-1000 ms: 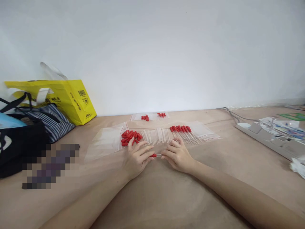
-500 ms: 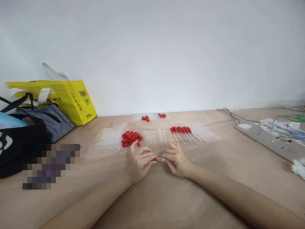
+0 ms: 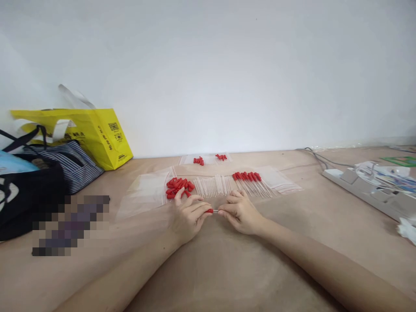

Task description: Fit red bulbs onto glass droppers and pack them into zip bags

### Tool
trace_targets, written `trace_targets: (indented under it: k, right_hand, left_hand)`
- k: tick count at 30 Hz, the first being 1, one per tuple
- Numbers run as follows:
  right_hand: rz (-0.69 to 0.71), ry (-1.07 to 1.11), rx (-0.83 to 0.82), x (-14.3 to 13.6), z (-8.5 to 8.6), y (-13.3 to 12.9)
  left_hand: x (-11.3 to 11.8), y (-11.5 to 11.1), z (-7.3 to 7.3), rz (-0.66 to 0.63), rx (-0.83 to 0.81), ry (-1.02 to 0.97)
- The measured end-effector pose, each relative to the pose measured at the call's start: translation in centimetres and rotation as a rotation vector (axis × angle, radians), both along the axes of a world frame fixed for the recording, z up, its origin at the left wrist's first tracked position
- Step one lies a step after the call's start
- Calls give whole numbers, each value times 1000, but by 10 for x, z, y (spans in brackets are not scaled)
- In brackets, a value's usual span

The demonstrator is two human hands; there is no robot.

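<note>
Pinched in the fingers of my left hand (image 3: 187, 219) is a red rubber bulb (image 3: 210, 211). From the bulb's right end a thin clear tube (image 3: 216, 211) runs to my right hand (image 3: 240, 214), whose thumb and fingers are closed on it. Just beyond my left hand lies a pile of red rubber bulbs (image 3: 177, 184). Beside the pile, bare clear tubes (image 3: 212, 185) lie in a row. Farther right, several tubes with red bulbs on their far ends, like droppers (image 3: 247, 176), lie side by side. How deep the held tube sits in the bulb is hidden.
Clear zip bags (image 3: 143, 190) lie under and around the parts; another bag with more red pieces (image 3: 221, 157) is near the wall. A yellow bag (image 3: 110, 138), striped bag (image 3: 78, 167) and black bag (image 3: 32, 203) stand left. A white power strip (image 3: 364, 186) lies right.
Both hands have shifted slightly away from me in the picture, still gripping the bulb and tube. The short stretch of tube showing between them looks slightly shorter.
</note>
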State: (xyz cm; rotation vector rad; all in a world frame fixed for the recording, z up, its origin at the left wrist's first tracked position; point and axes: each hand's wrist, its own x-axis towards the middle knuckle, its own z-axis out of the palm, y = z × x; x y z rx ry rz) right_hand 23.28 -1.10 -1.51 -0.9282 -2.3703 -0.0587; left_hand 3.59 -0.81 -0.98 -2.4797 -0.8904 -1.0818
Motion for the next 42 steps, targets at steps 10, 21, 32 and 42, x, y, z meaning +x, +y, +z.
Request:
trace_targets:
  k: [10, 21, 32, 42]
  right_hand:
    - [-671, 117, -189, 30, 0, 50]
    - [-957, 5, -299, 25, -4, 80]
    - [-912, -56, -294, 17, 0, 80]
    - [-944, -115, -446, 6, 6, 89]
  left_hand:
    - [-17, 18, -11, 302, -113, -42]
    - [-41, 32, -8, 526, -114, -102]
    - [-36, 44, -12, 572, -38, 78]
    - [-29, 17, -6, 360, 110, 62]
